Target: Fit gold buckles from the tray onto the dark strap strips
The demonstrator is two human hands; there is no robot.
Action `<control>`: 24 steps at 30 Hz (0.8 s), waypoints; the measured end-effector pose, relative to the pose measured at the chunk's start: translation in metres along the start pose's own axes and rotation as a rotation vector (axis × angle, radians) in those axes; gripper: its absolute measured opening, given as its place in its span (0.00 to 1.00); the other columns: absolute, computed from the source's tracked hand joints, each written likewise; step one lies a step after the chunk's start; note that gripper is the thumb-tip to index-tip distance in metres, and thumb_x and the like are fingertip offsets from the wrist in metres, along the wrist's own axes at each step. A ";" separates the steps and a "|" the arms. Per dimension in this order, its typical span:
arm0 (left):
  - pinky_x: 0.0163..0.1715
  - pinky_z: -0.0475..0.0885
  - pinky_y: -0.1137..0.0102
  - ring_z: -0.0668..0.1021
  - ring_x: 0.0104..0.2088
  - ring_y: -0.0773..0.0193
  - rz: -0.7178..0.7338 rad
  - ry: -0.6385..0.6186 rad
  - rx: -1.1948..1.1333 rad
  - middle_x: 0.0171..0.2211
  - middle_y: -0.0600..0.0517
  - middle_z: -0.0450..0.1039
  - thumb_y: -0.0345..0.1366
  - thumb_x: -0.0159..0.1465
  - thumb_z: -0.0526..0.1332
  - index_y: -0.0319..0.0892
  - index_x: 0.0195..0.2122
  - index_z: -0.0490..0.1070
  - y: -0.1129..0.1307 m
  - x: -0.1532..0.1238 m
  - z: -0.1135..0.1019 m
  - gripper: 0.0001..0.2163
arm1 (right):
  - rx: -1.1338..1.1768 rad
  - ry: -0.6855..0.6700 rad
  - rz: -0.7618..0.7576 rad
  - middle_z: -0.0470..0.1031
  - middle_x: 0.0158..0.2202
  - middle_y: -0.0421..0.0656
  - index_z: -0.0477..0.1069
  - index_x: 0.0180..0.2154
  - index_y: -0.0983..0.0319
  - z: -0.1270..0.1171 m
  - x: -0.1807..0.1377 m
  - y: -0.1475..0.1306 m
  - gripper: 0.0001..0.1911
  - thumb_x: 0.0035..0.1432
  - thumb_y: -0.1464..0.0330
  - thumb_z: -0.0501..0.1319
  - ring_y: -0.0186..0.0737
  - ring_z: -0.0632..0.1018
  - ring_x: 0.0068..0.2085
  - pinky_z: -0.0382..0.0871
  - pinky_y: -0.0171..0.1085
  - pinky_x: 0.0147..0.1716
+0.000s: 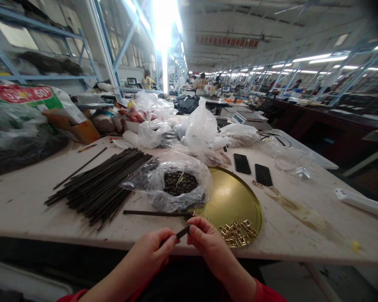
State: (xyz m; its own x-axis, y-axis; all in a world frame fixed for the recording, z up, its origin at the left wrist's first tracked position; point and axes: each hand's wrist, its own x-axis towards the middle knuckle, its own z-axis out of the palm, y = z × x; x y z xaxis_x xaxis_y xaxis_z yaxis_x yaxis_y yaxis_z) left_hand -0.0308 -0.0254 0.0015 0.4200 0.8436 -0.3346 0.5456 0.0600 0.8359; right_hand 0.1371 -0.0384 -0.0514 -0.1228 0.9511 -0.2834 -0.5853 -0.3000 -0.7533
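Observation:
My left hand and my right hand meet at the table's near edge, both pinched on a short dark strip held between them. Just beyond my fingers lies a single long dark strip. To the right sits a round brass tray with several small gold metal clips heaped at its near rim. A clear plastic bag of small dark pieces rests on the tray's left edge. A big pile of long dark strips fans out to the left.
Two black phones lie beyond the tray. Plastic bags, a cardboard box and clutter fill the table's back. A white power strip lies at the right. Other people work at distant benches.

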 end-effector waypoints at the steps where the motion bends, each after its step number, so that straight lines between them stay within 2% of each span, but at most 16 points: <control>1: 0.20 0.57 0.76 0.64 0.20 0.68 0.025 0.003 0.050 0.17 0.59 0.60 0.42 0.59 0.50 0.41 0.25 0.66 0.003 -0.001 0.000 0.13 | -0.061 -0.011 -0.033 0.70 0.20 0.34 0.71 0.30 0.63 0.001 -0.001 0.001 0.13 0.43 0.65 0.69 0.27 0.69 0.22 0.61 0.29 0.26; 5: 0.23 0.56 0.75 0.66 0.22 0.66 0.082 0.027 0.228 0.18 0.57 0.61 0.39 0.59 0.51 0.41 0.20 0.65 0.010 -0.003 0.001 0.13 | -0.260 0.030 -0.103 0.69 0.20 0.34 0.70 0.26 0.63 0.008 -0.005 0.005 0.13 0.39 0.63 0.69 0.29 0.68 0.22 0.60 0.30 0.26; 9: 0.24 0.59 0.74 0.69 0.24 0.64 0.084 -0.033 0.174 0.20 0.55 0.66 0.40 0.60 0.51 0.41 0.22 0.68 0.002 -0.003 0.005 0.14 | -0.341 -0.005 -0.047 0.69 0.21 0.35 0.70 0.26 0.62 0.010 -0.007 0.006 0.14 0.36 0.65 0.70 0.31 0.68 0.24 0.61 0.31 0.26; 12: 0.20 0.60 0.75 0.68 0.20 0.66 0.025 -0.140 0.029 0.20 0.56 0.66 0.43 0.61 0.49 0.42 0.36 0.69 -0.010 -0.003 0.009 0.14 | -0.298 0.010 -0.052 0.68 0.20 0.34 0.70 0.26 0.63 0.007 -0.007 0.001 0.12 0.38 0.65 0.69 0.30 0.67 0.23 0.60 0.30 0.26; 15: 0.18 0.60 0.75 0.65 0.17 0.66 0.013 -0.123 -0.100 0.16 0.59 0.62 0.46 0.61 0.49 0.43 0.54 0.59 -0.021 -0.002 0.014 0.21 | -0.227 0.045 -0.102 0.67 0.19 0.33 0.69 0.26 0.63 0.008 -0.006 0.000 0.12 0.39 0.65 0.68 0.28 0.65 0.22 0.59 0.30 0.25; 17: 0.20 0.61 0.74 0.65 0.18 0.66 0.044 -0.056 -0.168 0.15 0.60 0.59 0.48 0.60 0.50 0.43 0.56 0.56 -0.023 0.000 0.017 0.24 | -0.153 0.015 -0.084 0.67 0.20 0.34 0.68 0.26 0.63 0.013 -0.006 0.007 0.13 0.39 0.65 0.68 0.29 0.66 0.22 0.59 0.30 0.26; 20: 0.25 0.64 0.74 0.68 0.23 0.64 0.063 -0.010 -0.243 0.18 0.58 0.64 0.50 0.59 0.52 0.45 0.56 0.57 -0.021 0.005 0.018 0.25 | -0.127 -0.095 -0.035 0.68 0.22 0.35 0.68 0.29 0.63 0.016 -0.007 0.017 0.13 0.43 0.63 0.66 0.31 0.68 0.23 0.61 0.31 0.26; 22: 0.24 0.63 0.74 0.67 0.22 0.65 0.033 -0.018 -0.239 0.18 0.58 0.63 0.51 0.57 0.53 0.45 0.52 0.61 -0.019 0.007 0.013 0.24 | -0.331 -0.126 -0.114 0.69 0.25 0.38 0.69 0.32 0.63 0.006 -0.010 0.012 0.11 0.49 0.61 0.62 0.33 0.69 0.26 0.62 0.33 0.28; 24: 0.20 0.59 0.75 0.63 0.19 0.67 -0.014 -0.012 -0.204 0.17 0.59 0.60 0.51 0.57 0.54 0.44 0.43 0.68 -0.017 0.010 0.007 0.20 | -0.746 -0.066 -0.260 0.70 0.30 0.40 0.70 0.35 0.61 -0.014 -0.011 -0.004 0.10 0.52 0.63 0.59 0.36 0.70 0.31 0.62 0.34 0.32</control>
State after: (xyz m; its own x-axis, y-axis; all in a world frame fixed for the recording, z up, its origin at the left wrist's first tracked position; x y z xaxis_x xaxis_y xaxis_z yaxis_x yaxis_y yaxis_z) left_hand -0.0313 -0.0217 -0.0193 0.4226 0.8356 -0.3509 0.3936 0.1795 0.9016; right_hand 0.1521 -0.0489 -0.0532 -0.1168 0.9928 -0.0259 0.0874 -0.0157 -0.9960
